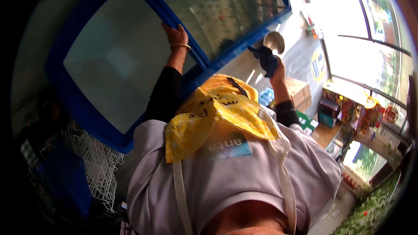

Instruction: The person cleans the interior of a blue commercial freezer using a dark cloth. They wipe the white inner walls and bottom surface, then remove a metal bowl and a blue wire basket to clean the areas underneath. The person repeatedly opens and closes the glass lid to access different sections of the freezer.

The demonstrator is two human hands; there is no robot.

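A large blue-framed cabinet, apparently a chest freezer with glass sliding lids, fills the upper left. My left hand, with a bangle at the wrist, grips the blue middle rail between its two panes. One pane lies left of that hand, and the other glass pane, full of reflections, lies to its right. My right hand holds a bunched dark blue cloth, out past the blue outer rim of the cabinet. Just beyond the cloth a round metal bowl is visible; what supports it is unclear.
A yellow apron hangs at my front, against the cabinet. White wire racks stand at lower left. To the right are cardboard boxes, a green box, a stocked display shelf and bright windows.
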